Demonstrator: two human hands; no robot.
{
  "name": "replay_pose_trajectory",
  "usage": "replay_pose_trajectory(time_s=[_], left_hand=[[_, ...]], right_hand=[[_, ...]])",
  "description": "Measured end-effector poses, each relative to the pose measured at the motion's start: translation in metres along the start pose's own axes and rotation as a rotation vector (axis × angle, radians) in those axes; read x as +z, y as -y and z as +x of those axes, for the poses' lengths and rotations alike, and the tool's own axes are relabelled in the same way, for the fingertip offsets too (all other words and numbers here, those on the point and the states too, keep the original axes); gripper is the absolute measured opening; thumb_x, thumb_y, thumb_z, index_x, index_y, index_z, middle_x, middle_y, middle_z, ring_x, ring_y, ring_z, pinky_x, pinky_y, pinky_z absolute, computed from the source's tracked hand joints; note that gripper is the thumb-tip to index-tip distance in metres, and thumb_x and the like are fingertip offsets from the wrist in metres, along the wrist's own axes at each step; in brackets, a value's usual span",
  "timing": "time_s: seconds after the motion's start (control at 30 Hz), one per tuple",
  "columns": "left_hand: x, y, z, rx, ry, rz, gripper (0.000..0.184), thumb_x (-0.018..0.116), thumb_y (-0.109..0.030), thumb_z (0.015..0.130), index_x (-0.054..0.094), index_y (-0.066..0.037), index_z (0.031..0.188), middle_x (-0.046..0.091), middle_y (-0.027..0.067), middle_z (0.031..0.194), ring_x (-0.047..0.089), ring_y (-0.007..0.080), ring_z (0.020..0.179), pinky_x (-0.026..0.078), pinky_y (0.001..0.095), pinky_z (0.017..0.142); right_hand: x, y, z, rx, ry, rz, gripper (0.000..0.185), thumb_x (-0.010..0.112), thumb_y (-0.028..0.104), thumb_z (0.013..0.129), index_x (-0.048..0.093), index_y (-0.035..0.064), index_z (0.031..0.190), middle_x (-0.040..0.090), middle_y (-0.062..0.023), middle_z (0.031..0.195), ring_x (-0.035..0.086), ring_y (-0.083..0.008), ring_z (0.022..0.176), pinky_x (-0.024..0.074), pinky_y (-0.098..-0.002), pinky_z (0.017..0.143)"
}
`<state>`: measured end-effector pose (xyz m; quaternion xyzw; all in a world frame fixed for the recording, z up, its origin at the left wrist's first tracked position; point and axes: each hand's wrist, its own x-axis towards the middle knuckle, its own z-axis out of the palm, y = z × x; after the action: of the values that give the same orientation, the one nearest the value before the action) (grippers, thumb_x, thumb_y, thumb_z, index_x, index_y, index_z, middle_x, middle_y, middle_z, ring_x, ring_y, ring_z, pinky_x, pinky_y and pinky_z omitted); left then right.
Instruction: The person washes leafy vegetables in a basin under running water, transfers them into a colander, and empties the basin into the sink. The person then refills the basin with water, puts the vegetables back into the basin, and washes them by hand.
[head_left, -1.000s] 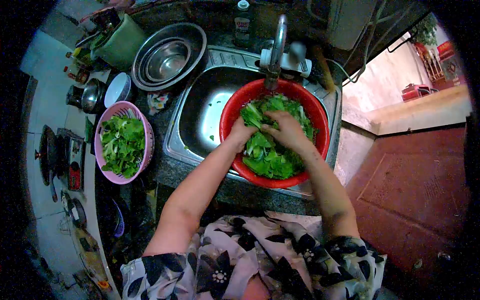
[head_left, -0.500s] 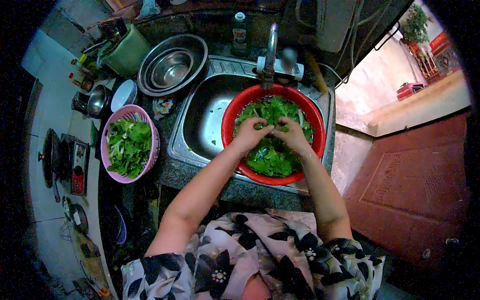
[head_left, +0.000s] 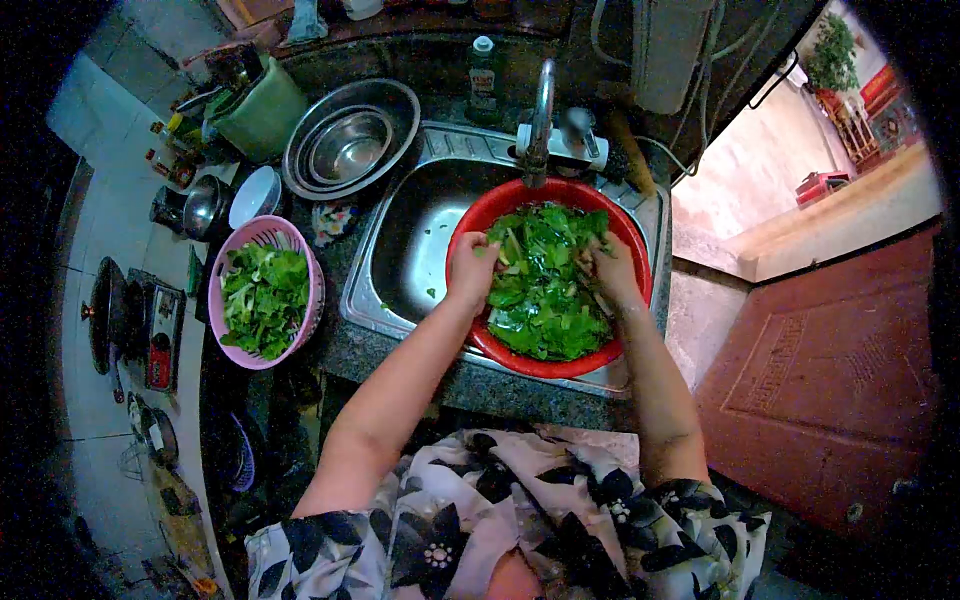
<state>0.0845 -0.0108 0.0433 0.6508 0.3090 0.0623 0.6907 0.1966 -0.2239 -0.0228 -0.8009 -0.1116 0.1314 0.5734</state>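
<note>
Leafy greens float in water in a red basin, which stands over the right part of the sink. At the basin's left side my left hand has its fingers closed on the edge of the greens. Opposite it, my right hand is curled round some greens at the right side, its fingertips partly hidden among the leaves. More greens lie in a pink basket on the counter to the left.
The faucet rises behind the basin, its spout over the back rim. Nested metal bowls stand left of the steel sink. A dish soap bottle is at the back. A white bowl sits behind the basket.
My hands were close together over the middle of the basin. They have moved apart to its left and right sides, and the greens between them are spread out.
</note>
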Motion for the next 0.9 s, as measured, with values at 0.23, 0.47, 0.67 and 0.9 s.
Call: replay_pose_trajectory(time_s=[0.23,0.47,0.67,0.9], left_hand=[[0.017,0.074,0.044,0.214,-0.148,0.599,0.066,0.063,-0.012,0.079,0.029,-0.009,0.136,0.047,0.0163,0.122,0.046,0.0272,0.112,0.043,0.0365,0.088],[0.040,0.062,0.047,-0.332,0.344,-0.459,0.070,0.059,-0.027,0.086,0.017,-0.019,0.142,0.044,0.0140,0.128,0.050,0.0278,0.107,0.045,0.0427,0.085],[0.029,-0.003,0.034,-0.182,0.388,-0.280,0.058,0.052,-0.048,0.086,0.045,-0.004,0.124,0.056,0.0092,0.111,0.055,0.0190,0.097,0.046,0.0338,0.081],[-0.002,-0.004,0.057,0.420,0.376,0.744,0.049,0.066,-0.032,0.077,0.053,-0.004,0.116,0.052,0.0178,0.118,0.051,0.0287,0.108,0.041,0.0387,0.091]], right_hand=[[-0.007,0.009,0.017,-0.025,0.080,-0.561,0.062,0.062,0.026,0.082,0.035,0.0038,0.133,0.049,-0.0241,0.121,0.047,-0.0355,0.113,0.0371,-0.0390,0.095],[0.063,-0.036,0.015,0.308,0.257,-0.166,0.070,0.057,0.041,0.085,0.031,0.0003,0.135,0.035,-0.0201,0.136,0.036,-0.0302,0.124,0.0327,-0.0375,0.099],[0.024,0.059,0.000,0.264,0.144,0.027,0.076,0.054,0.053,0.082,0.039,-0.0050,0.129,0.046,-0.0234,0.127,0.043,-0.0300,0.121,0.0322,-0.0354,0.101],[-0.025,0.088,0.006,-0.302,0.413,-0.512,0.049,0.067,0.030,0.078,0.051,0.0025,0.115,0.048,-0.0182,0.119,0.048,-0.0285,0.111,0.0395,-0.0340,0.093]])
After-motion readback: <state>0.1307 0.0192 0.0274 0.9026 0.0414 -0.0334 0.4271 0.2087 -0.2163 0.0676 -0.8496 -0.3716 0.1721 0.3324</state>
